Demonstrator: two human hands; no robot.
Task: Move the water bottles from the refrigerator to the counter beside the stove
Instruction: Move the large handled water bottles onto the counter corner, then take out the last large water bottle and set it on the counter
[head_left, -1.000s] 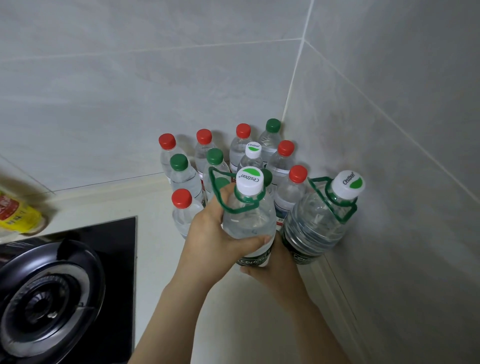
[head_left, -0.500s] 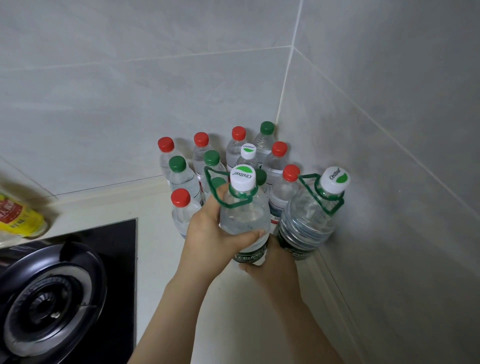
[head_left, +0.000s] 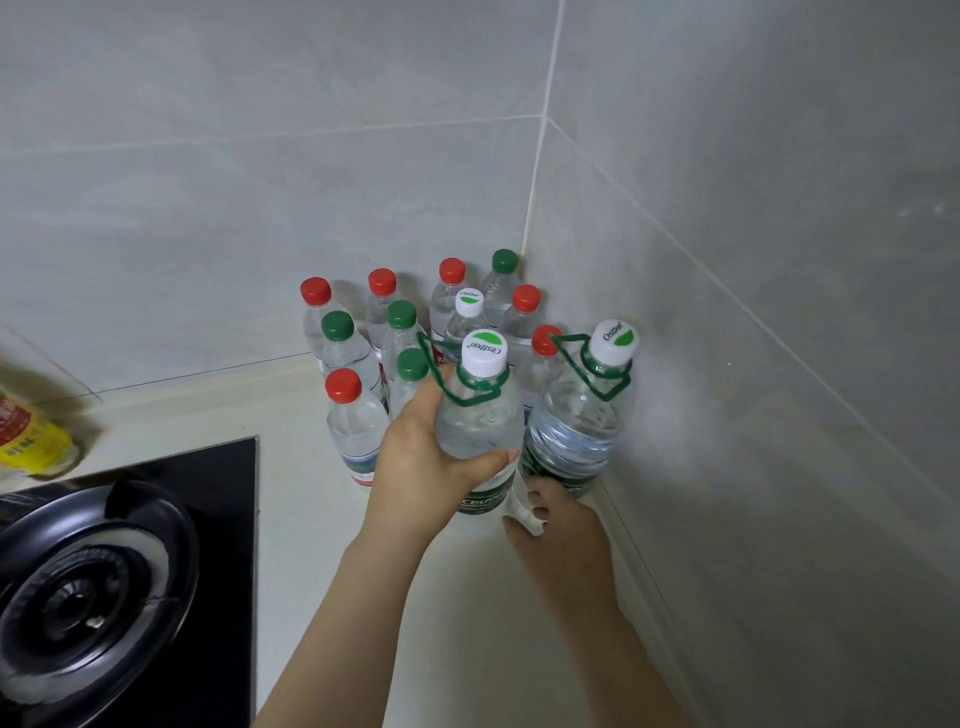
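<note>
Two-handed at the bench (head_left: 306, 530): wrapping left grip (head_left: 421, 457) round the near white-capped bottle (head_left: 478, 415). Curling right grip (head_left: 561, 525) low beside its base, hold impossible to tell.

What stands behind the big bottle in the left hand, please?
Behind the big bottle, gripped by the left hand, a smaller white-capped bottle shows its cap and shoulders; a red-capped bottle and a green-capped bottle stand further back in the corner. Their lower parts are covered.
</note>
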